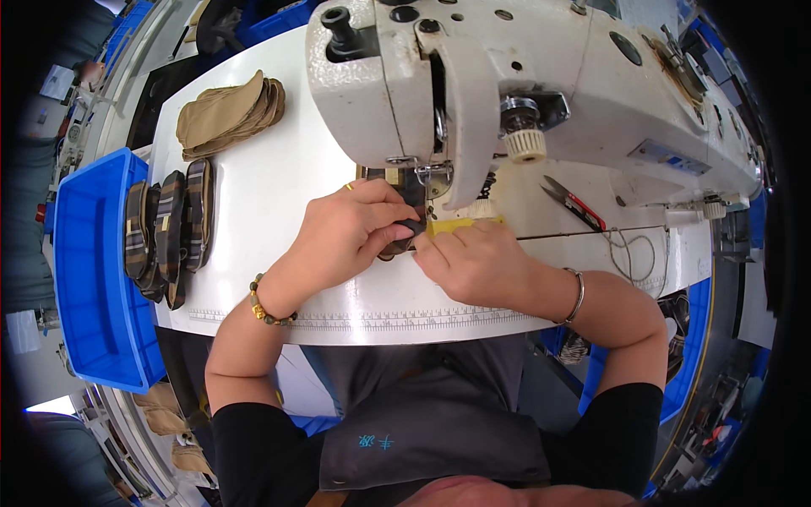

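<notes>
At the needle area of the white sewing machine, my left hand pinches a dark fabric piece between thumb and fingers, just below the presser foot. My right hand is curled, its fingertips gripping the same piece at its right edge, partly hidden. A plaid patterned part of the work shows under the foot, with a small tan patch. A yellow plate lies under my right fingers.
A stack of tan fabric pieces, plaid items and a blue bin are at left. Red-handled snips and looped cord lie at right. The white table has a printed ruler strip along its front edge.
</notes>
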`<state>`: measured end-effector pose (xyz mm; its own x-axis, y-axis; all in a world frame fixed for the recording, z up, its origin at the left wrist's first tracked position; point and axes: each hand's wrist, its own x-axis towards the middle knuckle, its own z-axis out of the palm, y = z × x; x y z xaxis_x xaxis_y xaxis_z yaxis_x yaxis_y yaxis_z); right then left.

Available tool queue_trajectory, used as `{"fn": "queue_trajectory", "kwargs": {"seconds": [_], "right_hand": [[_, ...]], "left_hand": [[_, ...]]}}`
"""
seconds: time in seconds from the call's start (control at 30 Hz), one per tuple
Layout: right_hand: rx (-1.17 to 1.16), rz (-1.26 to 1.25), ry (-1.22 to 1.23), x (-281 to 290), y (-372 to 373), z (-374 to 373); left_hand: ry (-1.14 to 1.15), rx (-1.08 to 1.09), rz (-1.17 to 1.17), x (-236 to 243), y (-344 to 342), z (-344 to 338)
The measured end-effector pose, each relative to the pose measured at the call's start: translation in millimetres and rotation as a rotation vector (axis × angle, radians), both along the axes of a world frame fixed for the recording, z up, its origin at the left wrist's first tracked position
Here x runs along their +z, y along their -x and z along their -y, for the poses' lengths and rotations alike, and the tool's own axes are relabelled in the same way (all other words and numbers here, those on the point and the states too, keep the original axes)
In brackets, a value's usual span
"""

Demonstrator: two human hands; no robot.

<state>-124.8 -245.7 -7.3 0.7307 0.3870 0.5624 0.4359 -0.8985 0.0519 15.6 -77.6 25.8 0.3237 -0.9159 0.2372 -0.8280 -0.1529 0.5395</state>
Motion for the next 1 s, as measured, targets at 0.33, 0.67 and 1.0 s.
{"fn": "queue_trajectory", "kwargs": {"seconds": [0.33,0.67,1.0], "right_hand": [[-0.039,0.105,-0.006,-2.5,-8.5,-3.9],[0.076,-0.111,-0.077,-7.4,-2.4,-1.5],[0.022,-0.116,0.031,-1.7,2.7,-4.9]], "left_hand": [[-0.080,0.039,-0.132,3.2,-6.7,-2.7],[-0.087,-0.057,0.248,6.9,16.9,-2.2],[-0.112,-0.030,0.416,4.5,26.6,-4.1]]}}
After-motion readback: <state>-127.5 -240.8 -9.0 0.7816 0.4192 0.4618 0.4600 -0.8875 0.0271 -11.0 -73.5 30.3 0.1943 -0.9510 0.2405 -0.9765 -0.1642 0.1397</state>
